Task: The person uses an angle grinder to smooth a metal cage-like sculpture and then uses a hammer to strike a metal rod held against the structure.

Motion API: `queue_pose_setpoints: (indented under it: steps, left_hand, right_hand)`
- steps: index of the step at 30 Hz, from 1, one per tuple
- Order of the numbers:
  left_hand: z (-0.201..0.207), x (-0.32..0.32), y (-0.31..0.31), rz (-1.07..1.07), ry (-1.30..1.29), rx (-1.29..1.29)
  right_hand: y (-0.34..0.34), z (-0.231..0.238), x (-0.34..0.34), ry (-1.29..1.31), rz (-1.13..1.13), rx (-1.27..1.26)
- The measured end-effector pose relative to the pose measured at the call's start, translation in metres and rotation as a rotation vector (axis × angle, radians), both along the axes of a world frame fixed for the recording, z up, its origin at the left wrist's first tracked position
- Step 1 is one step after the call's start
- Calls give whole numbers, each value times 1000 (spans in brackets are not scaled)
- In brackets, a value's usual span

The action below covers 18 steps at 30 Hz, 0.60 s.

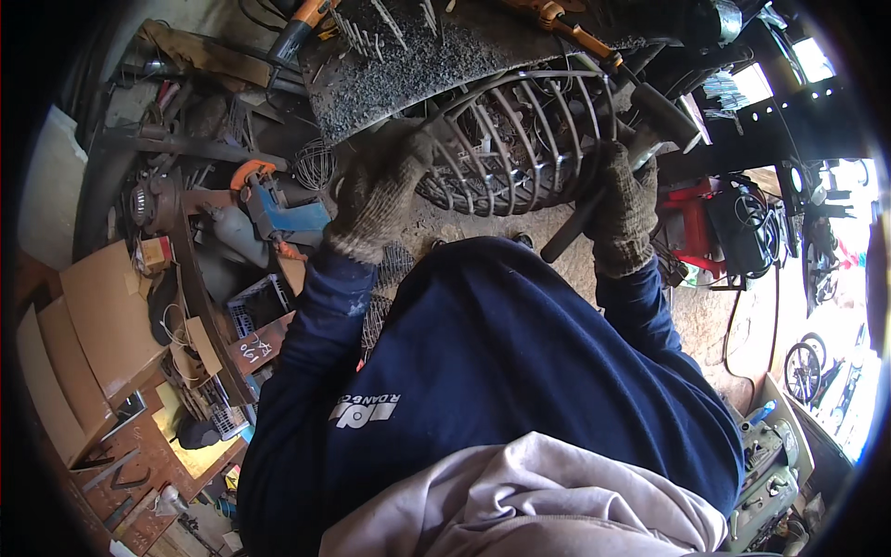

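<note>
A curved metal rod basket (506,172), with ribs bent round like a cage, is at the front edge of the workbench. At its left end, my left hand (380,190), in a grey-brown knit work glove, is closed on the rim. My right hand (624,204), gloved the same way, is at the basket's right end, wrapped round the handle of a hammer. The dark hammer head (666,116) sticks out beyond that hand, while the handle's lower end points down towards my body. Whether the right fingers also touch the basket is hidden.
The steel workbench top (371,88) is covered with dark grit. An orange power tool (566,28) lies at its back. To the left are a blue and orange tool (283,209), a wire coil (314,165) and cardboard boxes (107,325). A red stand (691,227) with cables is at right.
</note>
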State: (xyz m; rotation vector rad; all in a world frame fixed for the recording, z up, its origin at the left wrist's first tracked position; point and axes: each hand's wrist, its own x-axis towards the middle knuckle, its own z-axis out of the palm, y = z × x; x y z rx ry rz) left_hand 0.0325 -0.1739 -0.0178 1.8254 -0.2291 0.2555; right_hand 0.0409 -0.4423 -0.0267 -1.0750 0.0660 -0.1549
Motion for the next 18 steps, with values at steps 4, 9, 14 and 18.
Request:
queue_pose_setpoints:
  steps: [4,9,14,18]
  left_hand:
    - [-38,0,15,127,-374,416]
    - [-32,11,20,358,-563,869]
    - [-16,1,21,191,-102,-159]
    - [-4,10,10,282,-447,334]
  right_hand:
    - [-5,-8,8,-27,49,-156]
    - [0,11,17,-320,-74,-437]
    - [1,62,-33,-80,327,-166]
    - [18,56,-34,-27,549,-182]
